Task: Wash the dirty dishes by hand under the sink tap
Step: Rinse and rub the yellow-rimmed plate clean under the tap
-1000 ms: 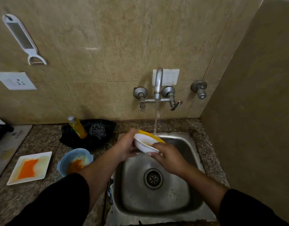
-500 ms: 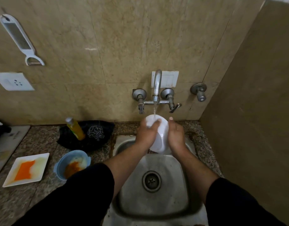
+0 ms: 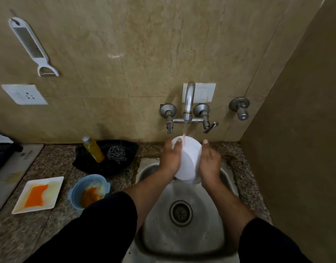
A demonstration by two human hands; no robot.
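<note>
A: While water from the tap (image 3: 188, 103) runs, what is in hand?
B: One white bowl (image 3: 188, 160), clasped between left hand (image 3: 170, 158) and right hand (image 3: 209, 162), over the sink (image 3: 184, 234).
A: Outstanding?
B: Left of the fingers: stained plate (image 3: 38, 194), blue bowl (image 3: 89, 189). Likely under halfway.

A sink (image 3: 182, 242) sits right on the surface (image 3: 55, 221), below a wall tap (image 3: 188, 99). Left of it lie a bowl (image 3: 74, 194) and, farther left, a plate (image 3: 55, 194). Behind them stand a bottle (image 3: 93, 149) and scrubber (image 3: 116, 155).
</note>
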